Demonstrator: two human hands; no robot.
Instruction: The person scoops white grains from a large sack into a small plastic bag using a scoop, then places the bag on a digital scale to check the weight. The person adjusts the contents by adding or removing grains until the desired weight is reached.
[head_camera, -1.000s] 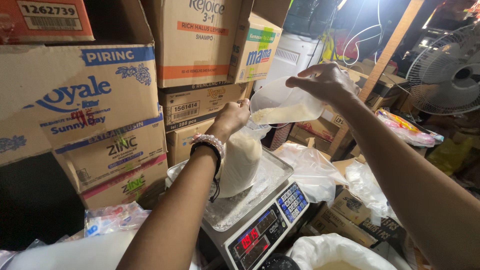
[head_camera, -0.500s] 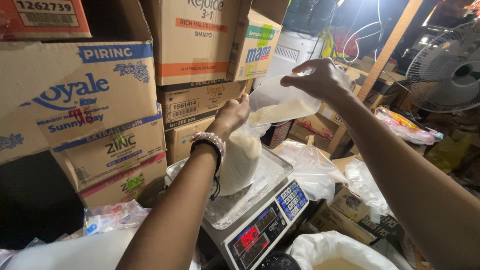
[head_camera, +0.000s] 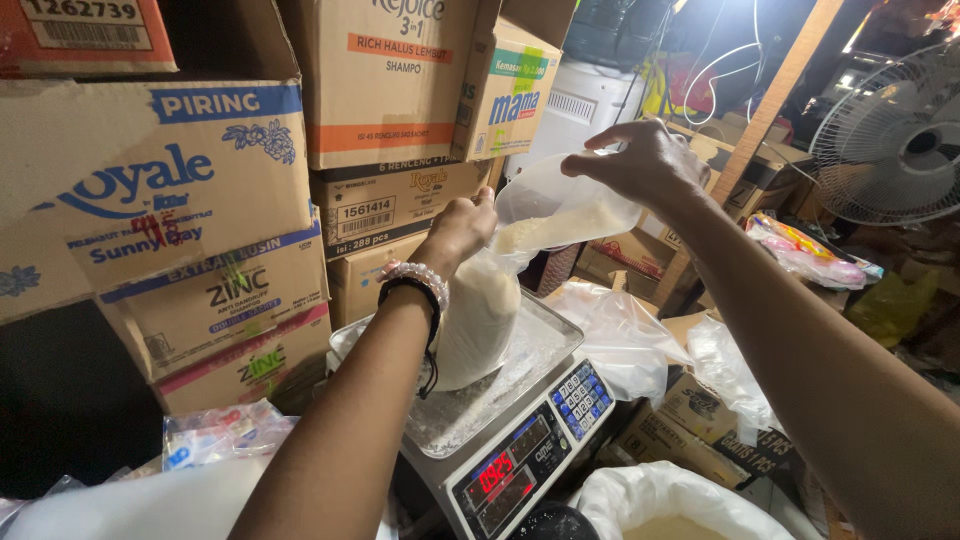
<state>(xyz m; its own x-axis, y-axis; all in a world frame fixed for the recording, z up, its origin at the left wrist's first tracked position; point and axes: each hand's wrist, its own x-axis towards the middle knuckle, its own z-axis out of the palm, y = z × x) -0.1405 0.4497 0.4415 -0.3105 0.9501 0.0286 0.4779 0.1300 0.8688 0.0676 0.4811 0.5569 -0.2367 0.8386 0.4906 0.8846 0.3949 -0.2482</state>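
A clear plastic bag (head_camera: 478, 318) partly filled with white grain stands on the steel pan of a digital scale (head_camera: 530, 455). My left hand (head_camera: 460, 228), with bead bracelets at the wrist, pinches the bag's mouth and holds it upright. My right hand (head_camera: 640, 160) grips a translucent plastic scoop (head_camera: 560, 212) tilted over the bag's mouth, with white grain inside it. The scale's red display is lit.
Stacked cardboard boxes (head_camera: 200, 200) wall in the left and back. An open white sack of grain (head_camera: 670, 505) sits at the bottom right. Loose plastic bags (head_camera: 625, 335) lie right of the scale. A standing fan (head_camera: 895, 140) is at the far right.
The scoop has tipped slightly lower toward the bag's mouth; both hands stay almost in place.
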